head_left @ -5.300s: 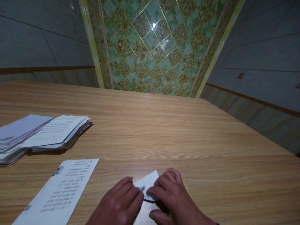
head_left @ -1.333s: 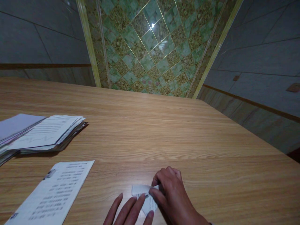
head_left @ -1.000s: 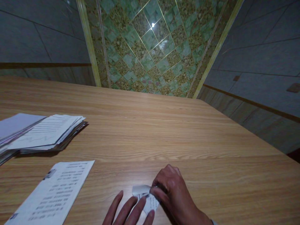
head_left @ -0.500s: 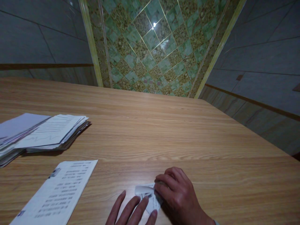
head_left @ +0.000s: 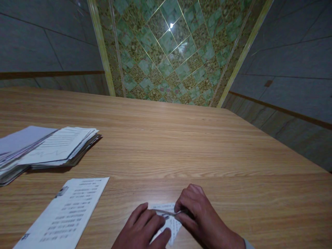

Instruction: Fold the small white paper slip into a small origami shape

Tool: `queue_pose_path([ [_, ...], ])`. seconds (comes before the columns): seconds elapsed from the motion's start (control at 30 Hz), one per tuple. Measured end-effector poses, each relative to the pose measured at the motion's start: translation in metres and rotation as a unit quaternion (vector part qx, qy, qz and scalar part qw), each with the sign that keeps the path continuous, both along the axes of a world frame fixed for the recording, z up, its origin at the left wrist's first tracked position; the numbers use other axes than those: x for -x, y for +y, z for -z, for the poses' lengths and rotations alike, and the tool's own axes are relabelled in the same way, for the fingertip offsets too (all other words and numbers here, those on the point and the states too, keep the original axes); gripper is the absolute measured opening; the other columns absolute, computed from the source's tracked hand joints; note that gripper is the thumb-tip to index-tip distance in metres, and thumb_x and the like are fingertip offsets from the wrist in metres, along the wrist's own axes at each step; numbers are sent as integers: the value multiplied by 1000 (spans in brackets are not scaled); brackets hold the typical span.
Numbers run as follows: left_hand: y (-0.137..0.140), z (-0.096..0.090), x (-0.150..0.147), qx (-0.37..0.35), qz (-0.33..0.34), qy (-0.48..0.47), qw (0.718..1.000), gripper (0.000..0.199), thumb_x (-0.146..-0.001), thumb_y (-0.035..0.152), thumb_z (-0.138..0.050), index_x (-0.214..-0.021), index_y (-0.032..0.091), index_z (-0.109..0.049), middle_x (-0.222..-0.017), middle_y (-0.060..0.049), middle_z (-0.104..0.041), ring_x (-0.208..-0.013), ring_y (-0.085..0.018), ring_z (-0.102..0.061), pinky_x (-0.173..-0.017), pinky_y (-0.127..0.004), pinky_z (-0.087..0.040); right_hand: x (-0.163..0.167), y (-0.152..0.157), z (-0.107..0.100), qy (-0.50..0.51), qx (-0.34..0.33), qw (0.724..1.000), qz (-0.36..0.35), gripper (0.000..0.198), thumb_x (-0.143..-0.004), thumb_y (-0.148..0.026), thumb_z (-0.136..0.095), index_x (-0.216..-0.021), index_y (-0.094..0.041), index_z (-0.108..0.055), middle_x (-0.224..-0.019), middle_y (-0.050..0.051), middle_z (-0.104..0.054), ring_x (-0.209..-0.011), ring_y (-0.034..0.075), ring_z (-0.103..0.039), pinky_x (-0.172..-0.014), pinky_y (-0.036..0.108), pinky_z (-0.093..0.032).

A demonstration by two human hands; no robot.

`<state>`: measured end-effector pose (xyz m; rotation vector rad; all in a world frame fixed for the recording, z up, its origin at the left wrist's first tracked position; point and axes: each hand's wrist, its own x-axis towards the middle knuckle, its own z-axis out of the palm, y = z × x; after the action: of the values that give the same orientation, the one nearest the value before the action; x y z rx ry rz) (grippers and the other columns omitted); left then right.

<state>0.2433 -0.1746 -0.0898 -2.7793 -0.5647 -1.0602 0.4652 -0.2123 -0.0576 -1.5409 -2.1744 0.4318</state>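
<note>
Open lane along the far and right edges of the table [head_left: 207, 145]; paper stack [head_left: 61, 145] and printed sheet [head_left: 67, 211] block left, folded paper [head_left: 175, 226] nearer.

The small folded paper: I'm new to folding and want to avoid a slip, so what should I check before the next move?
1. Left hand on the small folded paper: ok, it rests over the left part.
2. Right hand on the paper: ok, it pinches the right end of the raised flap.
3. Flap lying flat: not ok, it stands up between the hands.
4. Edges lined up: cannot tell, the hands cover parts of them.
5. Printed sheet out of the way: ok, it lies apart, to the left of the hands.
6. Stack of papers out of the way: ok, it sits farther back on the left.
</note>
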Motion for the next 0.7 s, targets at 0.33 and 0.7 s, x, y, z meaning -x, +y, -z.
queue_pose_path([
  [0.33,8,-19,-6,-53,-53,0,997,42,-112,21,-27,-117,22,-68,-114,-2,-74,-103,-17,-64,-93,-31,-47,0,-2,0,-64,-45,996,-31,15,-95,-20,-73,-84,-22,-62,-87,-2,-65,-87,17,-56,-85,31,-42],
  [0.7,4,-6,-2,-12,-2,4,1000,45,-113,24,-29,-100,22,-72,-89,1,-72,-82,-16,-63,-86,-31,-49,-9,-12,1,-117,-164,976,-78,16,-99,-18,-66,-84,-24,-64,-82,-3,-68,-81,17,-55,-84,35,-42],
])
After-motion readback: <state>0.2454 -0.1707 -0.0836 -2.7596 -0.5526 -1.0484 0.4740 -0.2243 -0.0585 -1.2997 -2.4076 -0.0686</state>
